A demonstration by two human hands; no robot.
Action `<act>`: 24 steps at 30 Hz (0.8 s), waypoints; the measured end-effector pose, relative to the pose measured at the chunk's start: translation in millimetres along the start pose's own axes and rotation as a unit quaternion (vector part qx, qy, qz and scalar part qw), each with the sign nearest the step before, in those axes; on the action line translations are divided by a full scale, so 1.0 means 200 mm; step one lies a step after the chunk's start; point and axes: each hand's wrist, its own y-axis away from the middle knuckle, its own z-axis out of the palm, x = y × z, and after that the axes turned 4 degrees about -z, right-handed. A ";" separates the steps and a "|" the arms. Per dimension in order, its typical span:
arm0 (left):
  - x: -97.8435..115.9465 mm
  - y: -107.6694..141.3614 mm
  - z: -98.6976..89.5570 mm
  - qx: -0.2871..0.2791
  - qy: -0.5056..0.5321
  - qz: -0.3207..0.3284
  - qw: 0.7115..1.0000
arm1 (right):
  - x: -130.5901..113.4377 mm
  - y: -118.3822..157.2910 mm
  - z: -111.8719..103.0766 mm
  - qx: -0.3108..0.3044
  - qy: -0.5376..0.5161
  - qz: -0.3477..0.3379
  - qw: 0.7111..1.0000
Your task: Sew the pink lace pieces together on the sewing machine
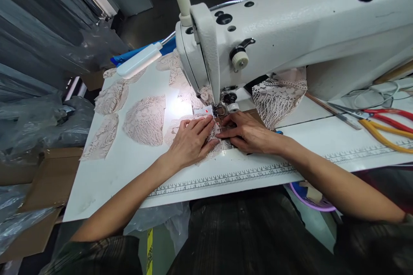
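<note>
A piece of pale pink lace [211, 148] lies under the presser foot [220, 111] of a white sewing machine [284, 21]. My left hand [193, 139] rests flat on this lace, fingers stretched toward the foot, left of the needle area. Close on the right of the foot is my right hand [247, 133], its fingers bent and gripping the lace edge by the metal plate [227, 144]. The lace between the hands is partly covered by the fingers.
Several lace pieces [145, 121] lie on the white table [106, 180] at left; another lace piece [280, 99] sits behind my right hand. A lamp [139, 63] lights the sewing spot. Red-handled scissors [387, 114] and yellow-handled scissors [380, 133] lie right. Cardboard boxes [48, 176] stand left.
</note>
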 end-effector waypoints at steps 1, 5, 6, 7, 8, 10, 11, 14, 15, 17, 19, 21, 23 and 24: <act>-0.01 0.00 0.00 0.003 0.004 -0.003 1.000 | 0.00 0.00 0.00 -0.002 0.001 0.000 1.000; -0.05 -0.03 0.02 0.015 -0.006 -0.012 1.000 | -0.02 -0.01 0.01 -0.007 0.019 0.012 1.000; -0.07 -0.04 0.02 0.012 -0.013 -0.008 1.000 | -0.03 -0.02 0.02 -0.007 0.030 0.023 0.999; -0.09 -0.05 0.02 0.006 -0.020 0.000 1.000 | -0.04 -0.03 0.02 -0.006 0.043 0.036 0.998; -0.11 -0.06 0.01 -0.004 -0.025 0.012 1.000 | -0.05 -0.03 0.03 -0.004 0.057 0.050 0.997; -0.15 -0.07 0.00 -0.025 -0.034 0.037 0.998 | -0.06 -0.05 0.05 0.003 0.076 0.069 0.995; -0.16 -0.08 0.00 -0.031 -0.037 0.046 0.998 | -0.06 -0.05 0.05 0.007 0.079 0.071 0.994; -0.18 -0.07 -0.01 -0.032 -0.029 0.044 0.998 | -0.06 -0.05 0.06 0.015 0.071 0.063 0.995; -0.17 -0.07 -0.01 -0.031 -0.021 0.040 0.999 | -0.06 -0.05 0.06 0.017 0.068 0.061 0.996; -0.17 -0.06 -0.01 -0.030 -0.009 0.035 0.999 | -0.06 -0.04 0.06 0.020 0.068 0.058 0.996; -0.16 -0.05 -0.01 -0.028 -0.004 0.034 0.999 | -0.05 -0.04 0.06 0.024 0.071 0.056 0.996; -0.17 -0.04 0.00 -0.023 0.003 0.038 0.999 | -0.05 -0.04 0.06 0.028 0.071 0.052 0.996; -0.19 -0.04 0.01 -0.010 0.010 0.047 0.999 | -0.04 -0.03 0.07 0.029 0.066 0.048 0.996; -0.20 -0.04 0.01 0.002 0.014 0.051 0.999 | -0.04 -0.03 0.07 0.029 0.063 0.047 0.997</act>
